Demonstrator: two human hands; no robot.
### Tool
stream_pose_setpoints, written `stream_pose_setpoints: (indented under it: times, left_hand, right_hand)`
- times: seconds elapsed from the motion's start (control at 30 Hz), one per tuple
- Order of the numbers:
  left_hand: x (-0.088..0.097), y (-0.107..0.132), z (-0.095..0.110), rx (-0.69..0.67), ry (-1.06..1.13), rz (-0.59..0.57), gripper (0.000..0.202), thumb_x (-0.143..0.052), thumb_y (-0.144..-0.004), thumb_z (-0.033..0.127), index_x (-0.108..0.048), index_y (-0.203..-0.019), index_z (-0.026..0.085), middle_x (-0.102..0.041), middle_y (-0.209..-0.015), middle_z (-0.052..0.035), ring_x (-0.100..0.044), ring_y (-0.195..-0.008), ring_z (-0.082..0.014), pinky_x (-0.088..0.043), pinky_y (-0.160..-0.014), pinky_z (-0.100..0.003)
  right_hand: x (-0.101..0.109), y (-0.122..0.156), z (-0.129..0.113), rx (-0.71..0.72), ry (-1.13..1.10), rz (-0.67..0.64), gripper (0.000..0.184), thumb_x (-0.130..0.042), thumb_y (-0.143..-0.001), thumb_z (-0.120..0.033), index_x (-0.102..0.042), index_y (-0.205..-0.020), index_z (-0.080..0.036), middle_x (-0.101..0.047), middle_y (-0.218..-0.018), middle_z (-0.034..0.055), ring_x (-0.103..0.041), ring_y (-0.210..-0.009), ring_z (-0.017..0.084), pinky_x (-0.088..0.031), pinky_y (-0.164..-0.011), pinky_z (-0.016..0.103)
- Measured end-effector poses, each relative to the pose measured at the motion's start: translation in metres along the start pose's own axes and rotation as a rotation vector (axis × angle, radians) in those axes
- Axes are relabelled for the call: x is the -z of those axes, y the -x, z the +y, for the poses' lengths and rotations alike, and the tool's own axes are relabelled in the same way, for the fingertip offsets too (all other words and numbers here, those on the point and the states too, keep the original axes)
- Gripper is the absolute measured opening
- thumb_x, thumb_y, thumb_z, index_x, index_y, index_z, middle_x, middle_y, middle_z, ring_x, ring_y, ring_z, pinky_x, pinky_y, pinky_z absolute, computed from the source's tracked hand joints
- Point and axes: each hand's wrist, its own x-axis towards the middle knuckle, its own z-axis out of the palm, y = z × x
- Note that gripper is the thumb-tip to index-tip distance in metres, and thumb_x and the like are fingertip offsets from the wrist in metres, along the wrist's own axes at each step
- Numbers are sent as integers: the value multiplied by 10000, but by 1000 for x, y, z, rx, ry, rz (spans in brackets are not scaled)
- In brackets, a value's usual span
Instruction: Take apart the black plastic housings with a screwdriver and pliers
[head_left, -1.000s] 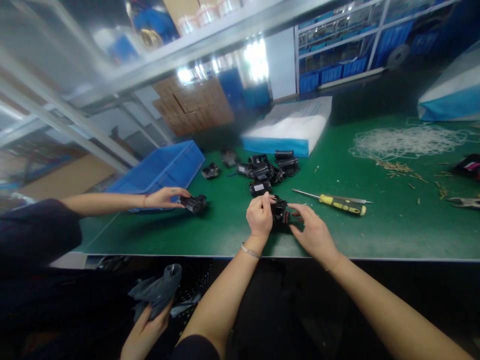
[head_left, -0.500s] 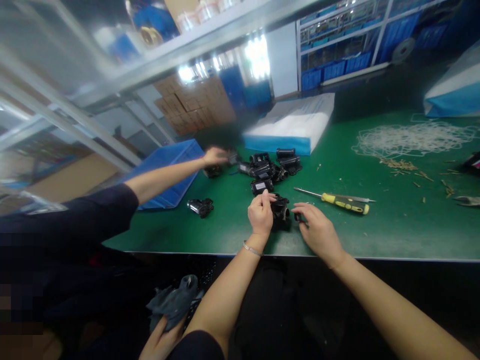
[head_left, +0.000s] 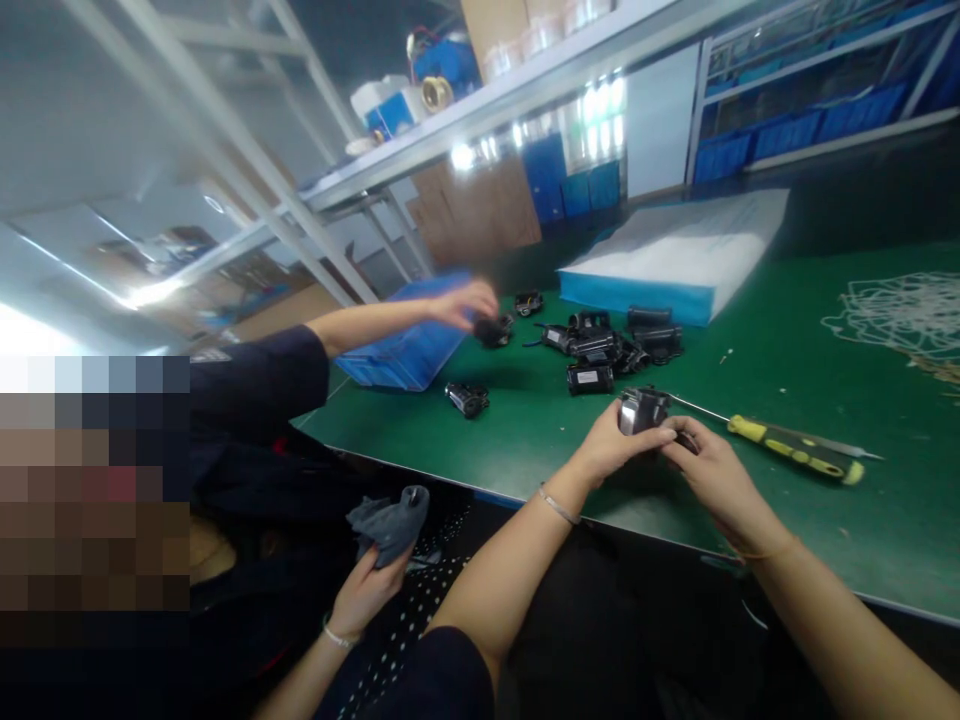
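My left hand [head_left: 606,442] grips a black, glossy cylindrical part [head_left: 642,408] with a pale patch on its side, held just above the green bench near its front edge. Closed beside it, my right hand [head_left: 716,475] pinches a small dark piece [head_left: 684,441] against the right end of the part; its exact shape is mostly hidden by the fingers. Beyond my hands lies a heap of similar black parts [head_left: 595,347], and one with a white label [head_left: 589,378] sits nearest. A yellow-and-black screwdriver [head_left: 795,447] rests to the right, its tip near my fingers.
At left, a co-worker's hand [head_left: 466,303] is over another black part [head_left: 493,331] by a blue bin [head_left: 390,345]. That person's other hand [head_left: 371,590] holds a grey cloth [head_left: 391,525]. A white-and-blue package [head_left: 667,260] and tangled white ties [head_left: 904,312] lie on the bench.
My view has swung left. My right hand has closed in on the part in my left hand, bringing the small dark piece to its end. The co-worker's reaching hand has drawn back toward the bin.
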Motion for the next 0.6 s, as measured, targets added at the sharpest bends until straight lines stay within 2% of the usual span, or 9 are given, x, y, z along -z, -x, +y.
stream_pose_setpoints:
  times: [0.07,0.13,0.2,0.27,0.33,0.4,0.6]
  left_hand:
    - [3,0,-1,43,101,64,567,-810,-616,436,-628,-1081,166,-680,-957,-43,-607,-793,-151,-483,-727,-272]
    - [7,-2,-3,58,287,103,525,-762,-670,462,-629,-1091,177,-686,-965,-43,-620,-785,-156,-491,-709,-281]
    - [10,-4,-4,46,468,107,496,-749,-685,455,-633,-1090,194,-695,-1000,-38,-639,-835,-172,-502,-728,-291]
    - [12,-4,-5,37,559,86,454,-759,-680,428,-644,-1057,201,-703,-1016,-34,-653,-883,-190,-511,-762,-306]
    - [14,-3,-6,59,570,49,436,-784,-658,382,-645,-1030,203,-713,-982,-29,-665,-861,-197,-516,-774,-322]
    - [17,-2,-6,83,552,24,441,-808,-629,339,-641,-1012,199,-719,-927,-23,-672,-812,-190,-516,-781,-329]
    - [22,-1,-9,74,551,16,435,-830,-595,338,-630,-953,193,-712,-860,-5,-660,-733,-157,-519,-759,-322]
  right_hand:
    - [3,2,-3,-11,-71,-36,288,-763,-691,-334,-664,-927,-201,-621,-865,7,-460,-651,105,-378,-511,205]
    - [3,8,-4,-63,-208,0,297,-740,-720,-355,-669,-976,-224,-636,-905,10,-445,-624,98,-341,-468,201]
    - [1,14,-3,-137,-292,44,285,-732,-727,-388,-679,-948,-216,-652,-884,28,-442,-592,102,-311,-428,202]
    - [-3,18,-2,-231,-314,-23,322,-696,-756,-456,-701,-931,-186,-675,-892,70,-440,-567,107,-302,-404,209]
    - [-8,20,-1,-289,-357,-130,392,-641,-793,-516,-719,-942,-162,-685,-928,104,-435,-556,108,-296,-390,213]
    - [-12,19,-2,-292,-407,-190,402,-627,-804,-530,-724,-952,-169,-681,-956,97,-426,-554,99,-281,-380,205]
    - [-15,16,-2,-266,-370,-171,376,-736,-726,-467,-720,-920,-146,-656,-895,84,-437,-570,81,-279,-400,183]
